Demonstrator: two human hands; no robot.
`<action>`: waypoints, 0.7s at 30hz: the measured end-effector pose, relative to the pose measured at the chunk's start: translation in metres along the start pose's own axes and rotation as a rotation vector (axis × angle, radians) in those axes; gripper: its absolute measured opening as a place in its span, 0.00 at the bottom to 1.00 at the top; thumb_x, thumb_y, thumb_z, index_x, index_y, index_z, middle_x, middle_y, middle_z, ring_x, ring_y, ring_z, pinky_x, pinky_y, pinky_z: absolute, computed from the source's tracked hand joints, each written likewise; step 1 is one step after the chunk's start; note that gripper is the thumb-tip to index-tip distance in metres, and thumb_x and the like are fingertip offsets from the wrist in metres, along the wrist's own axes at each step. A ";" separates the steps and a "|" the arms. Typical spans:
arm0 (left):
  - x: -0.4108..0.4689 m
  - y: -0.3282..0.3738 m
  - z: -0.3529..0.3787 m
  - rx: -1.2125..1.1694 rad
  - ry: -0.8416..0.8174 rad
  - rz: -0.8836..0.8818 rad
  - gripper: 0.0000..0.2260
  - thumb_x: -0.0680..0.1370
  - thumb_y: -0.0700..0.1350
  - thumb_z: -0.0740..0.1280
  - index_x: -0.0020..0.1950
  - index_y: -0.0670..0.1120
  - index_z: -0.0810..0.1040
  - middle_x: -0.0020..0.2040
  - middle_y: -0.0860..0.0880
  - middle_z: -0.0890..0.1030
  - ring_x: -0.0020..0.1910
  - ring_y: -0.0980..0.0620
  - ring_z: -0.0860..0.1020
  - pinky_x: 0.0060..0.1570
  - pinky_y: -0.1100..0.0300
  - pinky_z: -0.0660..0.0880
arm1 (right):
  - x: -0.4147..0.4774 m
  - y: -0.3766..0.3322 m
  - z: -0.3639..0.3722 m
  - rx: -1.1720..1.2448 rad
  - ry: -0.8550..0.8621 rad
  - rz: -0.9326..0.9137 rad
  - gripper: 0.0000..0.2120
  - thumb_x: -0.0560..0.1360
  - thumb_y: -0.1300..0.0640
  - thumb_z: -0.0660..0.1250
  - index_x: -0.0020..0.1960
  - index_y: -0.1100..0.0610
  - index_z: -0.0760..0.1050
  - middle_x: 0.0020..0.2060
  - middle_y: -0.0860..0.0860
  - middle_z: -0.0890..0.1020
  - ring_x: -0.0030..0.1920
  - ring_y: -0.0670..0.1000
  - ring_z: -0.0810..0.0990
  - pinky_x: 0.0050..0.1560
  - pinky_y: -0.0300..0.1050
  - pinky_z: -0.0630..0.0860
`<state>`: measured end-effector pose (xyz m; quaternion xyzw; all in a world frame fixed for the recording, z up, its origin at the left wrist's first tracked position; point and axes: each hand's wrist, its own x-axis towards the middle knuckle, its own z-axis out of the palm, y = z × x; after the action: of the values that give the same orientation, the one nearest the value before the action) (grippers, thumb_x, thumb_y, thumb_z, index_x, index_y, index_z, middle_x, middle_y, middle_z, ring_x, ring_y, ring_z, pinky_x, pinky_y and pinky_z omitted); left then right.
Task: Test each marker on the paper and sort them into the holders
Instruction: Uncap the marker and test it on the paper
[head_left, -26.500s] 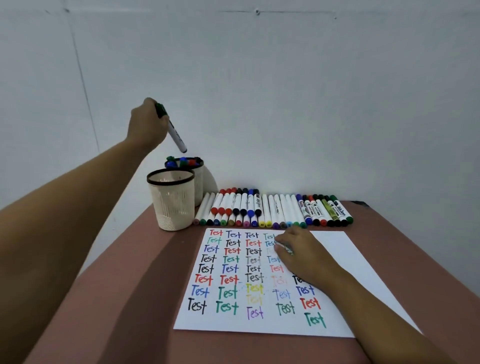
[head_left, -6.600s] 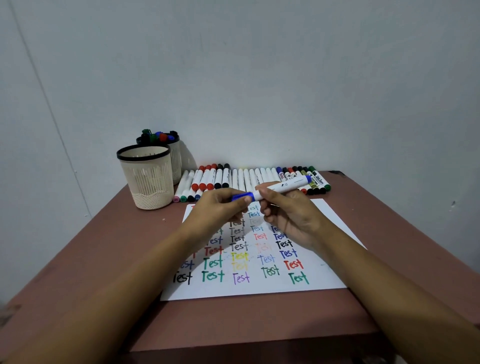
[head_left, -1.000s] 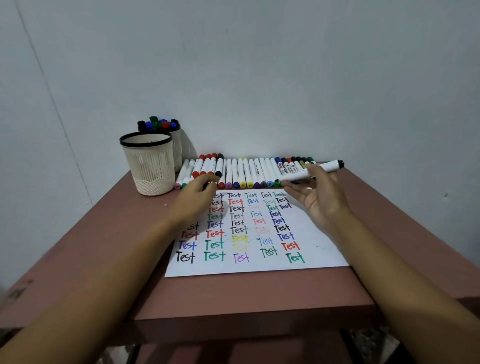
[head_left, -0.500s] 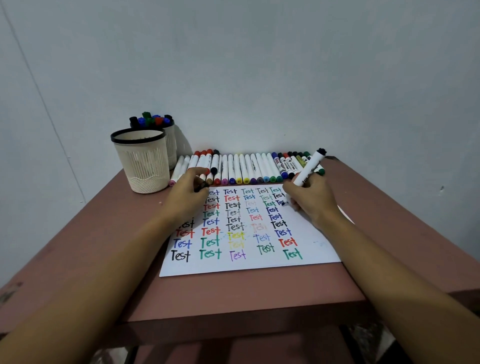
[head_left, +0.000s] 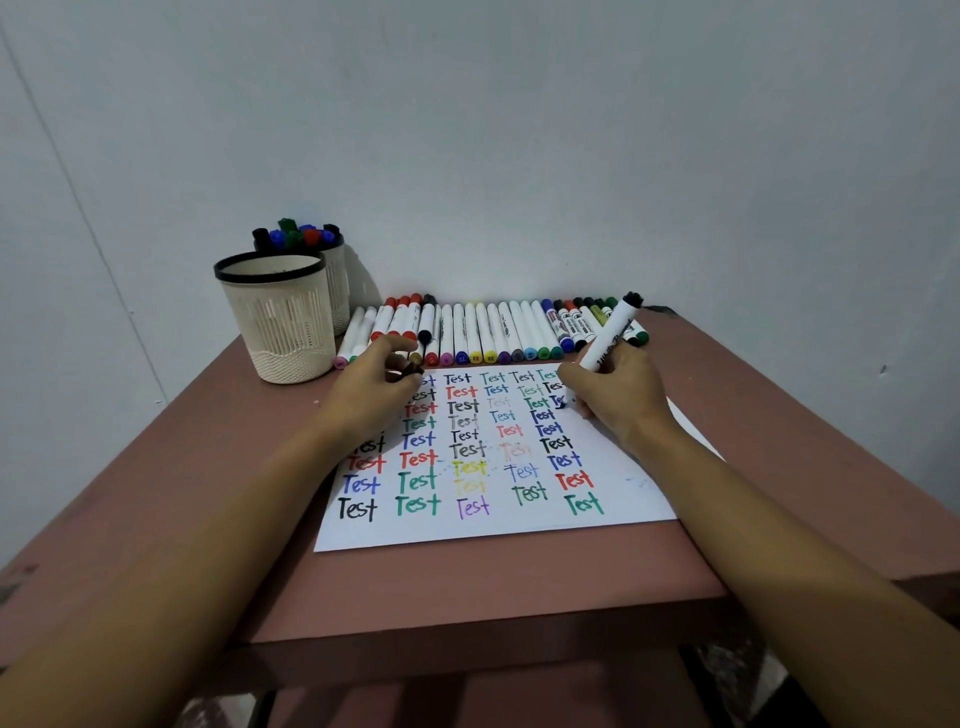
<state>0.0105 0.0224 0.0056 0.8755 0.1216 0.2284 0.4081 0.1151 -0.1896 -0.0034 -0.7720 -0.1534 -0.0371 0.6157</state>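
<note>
Right hand (head_left: 618, 402) is gripping the marker (head_left: 612, 332), likely light and stiff, low on its barrel, writing on the paper (head_left: 641, 501); left hand (head_left: 374, 392) is pinching a dark cap (head_left: 413, 370).

A white marker (head_left: 609, 335) leans, tip on the paper (head_left: 519, 530).
Its black end rises above the grip; black cap (head_left: 413, 370) left of it; marker row (head_left: 493, 332) just behind; holders (head_left: 283, 322) far left.

Paper (head_left: 519, 530) covered with handwritten "Test" again and again, in black, red, blue, green, purple, yellow, print on the row of markers (head_left: 488, 332) and on the held marker (head_left: 609, 332) too blurred to read
</note>
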 end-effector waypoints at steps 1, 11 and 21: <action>0.000 0.000 0.000 0.001 -0.003 0.001 0.16 0.78 0.41 0.64 0.65 0.47 0.70 0.54 0.48 0.75 0.53 0.53 0.74 0.50 0.61 0.69 | 0.000 0.000 0.000 0.003 0.004 0.003 0.05 0.67 0.61 0.70 0.38 0.58 0.73 0.34 0.57 0.79 0.30 0.51 0.74 0.37 0.48 0.75; 0.000 -0.002 0.000 0.019 -0.010 0.008 0.15 0.78 0.40 0.64 0.64 0.46 0.71 0.54 0.49 0.75 0.52 0.53 0.74 0.50 0.61 0.69 | -0.002 -0.003 0.000 0.014 -0.033 0.017 0.06 0.69 0.62 0.69 0.36 0.57 0.73 0.31 0.55 0.78 0.30 0.51 0.74 0.35 0.46 0.73; 0.000 -0.001 0.000 0.028 -0.017 0.007 0.14 0.78 0.40 0.64 0.63 0.46 0.72 0.54 0.49 0.75 0.51 0.53 0.74 0.49 0.63 0.67 | -0.001 -0.003 -0.002 0.060 0.040 0.039 0.08 0.69 0.61 0.69 0.35 0.58 0.71 0.29 0.55 0.76 0.25 0.51 0.70 0.34 0.47 0.71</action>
<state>0.0110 0.0231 0.0049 0.8833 0.1184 0.2207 0.3963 0.1135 -0.1906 -0.0005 -0.7550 -0.1272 -0.0360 0.6422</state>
